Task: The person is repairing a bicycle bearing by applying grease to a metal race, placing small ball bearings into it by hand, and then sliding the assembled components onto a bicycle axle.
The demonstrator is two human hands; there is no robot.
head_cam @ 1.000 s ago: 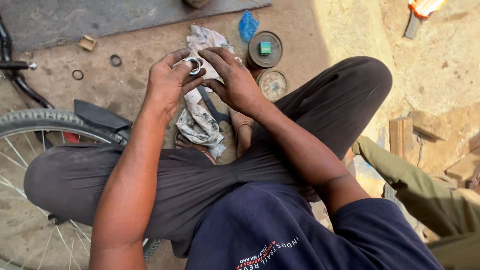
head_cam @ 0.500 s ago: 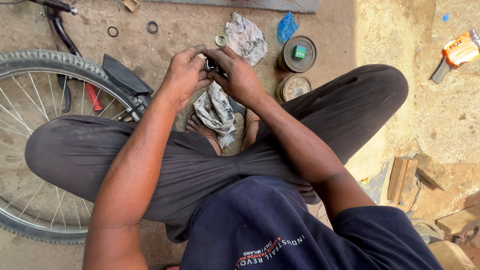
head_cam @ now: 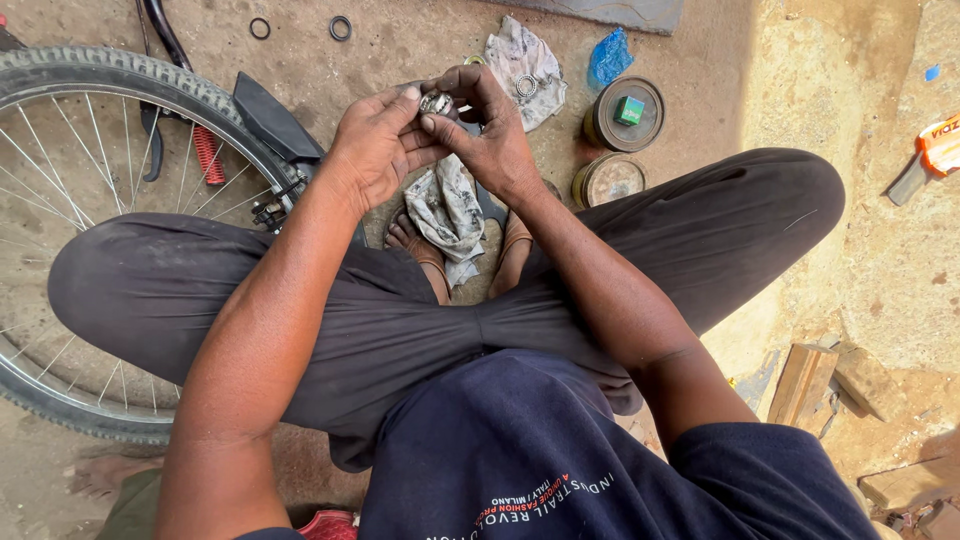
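I squat over a dirt floor with both hands raised in front of my knees. My left hand (head_cam: pixel 375 150) and my right hand (head_cam: pixel 490 135) meet on a small round metal bearing part (head_cam: pixel 436 102), pinched between the fingertips of both. A dirty grey rag (head_cam: pixel 447 212) lies under my hands, between my feet. A second rag (head_cam: pixel 523 68) with a small metal ring (head_cam: pixel 526 86) on it lies just beyond my right hand.
A bicycle wheel (head_cam: pixel 100 90) with a black mudguard (head_cam: pixel 268 118) stands at left. Two round tins (head_cam: pixel 625 112) (head_cam: pixel 608 178) sit right of my hands, one holding a green block. Two black rings (head_cam: pixel 340 27) lie far ahead. Wood blocks (head_cam: pixel 800 385) and an orange tool (head_cam: pixel 930 150) at right.
The view has shifted, so the wheel shows more at left. My hands stay together on the small metal part, turning it slightly between the fingertips.
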